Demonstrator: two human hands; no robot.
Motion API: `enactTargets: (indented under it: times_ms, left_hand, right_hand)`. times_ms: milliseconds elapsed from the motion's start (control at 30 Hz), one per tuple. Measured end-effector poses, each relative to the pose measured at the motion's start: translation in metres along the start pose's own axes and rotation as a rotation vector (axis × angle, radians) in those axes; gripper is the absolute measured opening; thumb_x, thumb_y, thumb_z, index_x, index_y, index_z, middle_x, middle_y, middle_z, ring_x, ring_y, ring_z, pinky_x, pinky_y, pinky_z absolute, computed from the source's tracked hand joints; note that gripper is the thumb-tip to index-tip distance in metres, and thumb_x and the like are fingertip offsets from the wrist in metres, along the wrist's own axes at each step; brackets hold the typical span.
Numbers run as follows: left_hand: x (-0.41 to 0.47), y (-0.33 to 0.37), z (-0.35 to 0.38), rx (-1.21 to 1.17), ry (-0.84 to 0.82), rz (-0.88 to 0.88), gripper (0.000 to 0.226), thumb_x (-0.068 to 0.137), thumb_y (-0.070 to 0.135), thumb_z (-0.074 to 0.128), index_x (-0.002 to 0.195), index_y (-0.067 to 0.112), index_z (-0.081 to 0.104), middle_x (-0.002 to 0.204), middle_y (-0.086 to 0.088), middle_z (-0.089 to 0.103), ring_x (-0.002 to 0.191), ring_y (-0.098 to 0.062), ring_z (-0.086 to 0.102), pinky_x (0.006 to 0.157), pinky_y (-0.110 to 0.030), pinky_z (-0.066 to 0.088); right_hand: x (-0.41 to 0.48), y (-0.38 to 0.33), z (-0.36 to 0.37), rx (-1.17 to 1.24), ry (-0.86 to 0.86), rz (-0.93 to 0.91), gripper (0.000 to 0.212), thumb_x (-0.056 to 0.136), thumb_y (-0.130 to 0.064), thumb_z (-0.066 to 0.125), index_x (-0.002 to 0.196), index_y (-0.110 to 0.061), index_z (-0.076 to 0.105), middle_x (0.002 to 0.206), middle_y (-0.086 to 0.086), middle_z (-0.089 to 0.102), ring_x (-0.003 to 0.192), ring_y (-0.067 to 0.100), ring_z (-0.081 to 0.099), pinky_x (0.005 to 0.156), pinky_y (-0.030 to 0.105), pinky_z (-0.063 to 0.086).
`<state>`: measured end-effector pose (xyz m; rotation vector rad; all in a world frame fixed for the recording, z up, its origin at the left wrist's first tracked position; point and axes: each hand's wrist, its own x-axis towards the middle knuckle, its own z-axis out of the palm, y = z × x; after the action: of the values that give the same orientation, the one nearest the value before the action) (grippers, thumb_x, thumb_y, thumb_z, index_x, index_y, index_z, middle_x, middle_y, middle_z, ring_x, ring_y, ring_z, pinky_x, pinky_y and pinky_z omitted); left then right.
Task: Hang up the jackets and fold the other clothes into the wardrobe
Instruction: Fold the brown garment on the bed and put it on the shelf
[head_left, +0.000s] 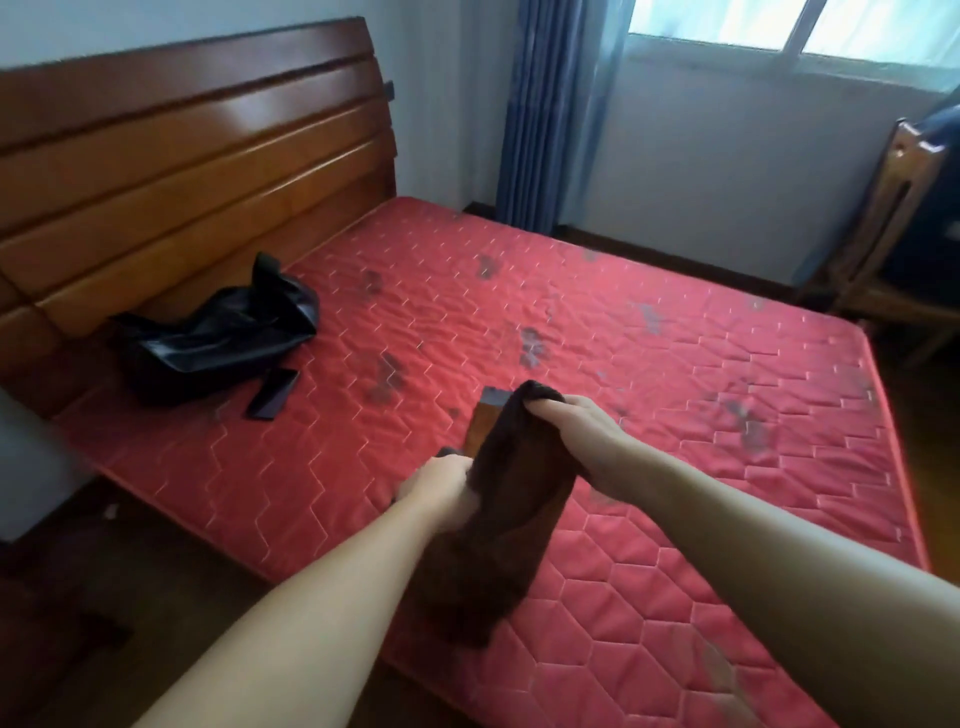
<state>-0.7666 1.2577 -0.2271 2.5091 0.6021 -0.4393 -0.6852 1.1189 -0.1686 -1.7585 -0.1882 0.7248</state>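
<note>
place: home bedroom | evidence: bed (571, 322), wooden headboard (197, 171), curtained window (779, 26)

A red quilted mattress (675, 415) fills the middle of the frame, and it has dark stains in several places. At the upper left stands a wooden headboard (182, 156) made of wide slats. A flat black object (272, 394) lies on the mattress at the left. A blue curtain (545, 104) hangs at top centre, beside a bright window (779, 26). A wooden chair (893, 234) stands at the right edge.
</note>
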Motion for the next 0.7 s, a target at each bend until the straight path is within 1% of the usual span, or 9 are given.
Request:
enactTargets:
  times_ms: [100,200,267,333,367,433,533,600,700]
  left_hand:
    - [0.001,0.009,0.002,0.030,-0.027,-0.053,0.022,0.090,0.026,0.043,0.096,0.020,0.063,0.113,-0.010,0.067,0.107,-0.034,0.063,0.082,-0.035,0.046]
    - [0.007,0.013,0.001,0.136,-0.026,-0.115,0.029,0.085,0.019,0.045,0.105,0.025,0.065,0.118,-0.006,0.067,0.111,-0.031,0.062,0.088,-0.036,0.048]
    - [0.013,0.015,-0.003,0.141,0.016,-0.141,0.028,0.084,0.018,0.047,0.102,0.028,0.066,0.115,-0.004,0.068,0.108,-0.029,0.064,0.085,-0.035,0.049]
    - [0.013,0.019,-0.012,0.084,0.056,-0.150,0.018,0.085,0.018,0.049,0.088,0.026,0.064,0.107,-0.006,0.070,0.101,-0.031,0.065,0.078,-0.033,0.048]
    - [0.014,0.021,-0.017,0.026,0.078,-0.146,0.014,0.086,0.019,0.049,0.079,0.023,0.061,0.102,-0.008,0.071,0.097,-0.032,0.066,0.075,-0.033,0.047]
    - [0.015,0.028,-0.033,-0.142,0.127,-0.127,0.019,0.087,0.019,0.050,0.071,0.019,0.060,0.095,-0.013,0.072,0.094,-0.035,0.065,0.070,-0.033,0.046]
    - [0.017,0.044,-0.066,-0.460,0.181,-0.123,0.024,0.085,0.009,0.048,0.091,0.018,0.069,0.086,-0.008,0.068,0.086,-0.030,0.065,0.056,-0.029,0.042]
    - [0.016,0.057,-0.094,-0.649,0.210,-0.124,0.031,0.083,0.006,0.043,0.089,0.025,0.066,0.079,-0.002,0.062,0.074,-0.024,0.056,0.059,-0.028,0.041]
    - [0.008,0.081,-0.145,-0.800,0.340,0.006,0.029,0.092,0.004,0.042,0.083,0.023,0.062,0.078,0.001,0.057,0.082,-0.019,0.052,0.067,-0.031,0.042]
  right_hand:
    - [-0.007,-0.006,-0.023,-0.002,-0.006,0.002,0.022,0.096,-0.020,0.055,0.083,-0.012,0.070,0.076,0.001,0.076,0.079,0.019,0.071,0.087,0.036,0.054]
    - [-0.009,-0.014,-0.049,-0.001,0.014,0.002,0.020,0.097,-0.022,0.055,0.087,-0.013,0.070,0.079,0.002,0.076,0.080,0.020,0.072,0.083,0.034,0.055]
    - [-0.009,-0.023,-0.067,-0.011,0.057,-0.020,0.020,0.097,-0.021,0.055,0.086,-0.014,0.070,0.078,0.002,0.075,0.078,0.018,0.071,0.080,0.033,0.055]
    - [-0.006,-0.031,-0.086,-0.027,0.108,-0.050,0.021,0.098,-0.022,0.055,0.084,-0.016,0.070,0.080,0.001,0.074,0.080,0.019,0.071,0.082,0.034,0.055]
    - [-0.003,-0.034,-0.096,-0.047,0.127,-0.065,0.021,0.098,-0.024,0.055,0.084,-0.018,0.070,0.080,-0.001,0.074,0.080,0.018,0.071,0.081,0.034,0.056]
    - [0.000,-0.042,-0.113,-0.118,0.154,-0.088,0.022,0.099,-0.029,0.054,0.086,-0.022,0.070,0.073,-0.008,0.072,0.070,0.009,0.069,0.069,0.026,0.055]
    - [0.002,-0.061,-0.131,-0.175,0.215,-0.127,0.022,0.100,-0.032,0.051,0.088,-0.024,0.068,0.068,-0.010,0.067,0.056,0.003,0.063,0.052,0.018,0.047]
    - [0.003,-0.076,-0.140,-0.184,0.251,-0.151,0.023,0.100,-0.032,0.051,0.089,-0.022,0.068,0.073,-0.006,0.065,0.061,0.008,0.060,0.056,0.021,0.047]
    - [0.004,-0.100,-0.152,-0.210,0.329,-0.204,0.027,0.099,-0.035,0.052,0.089,-0.016,0.069,0.080,0.001,0.063,0.070,0.017,0.057,0.066,0.029,0.044]
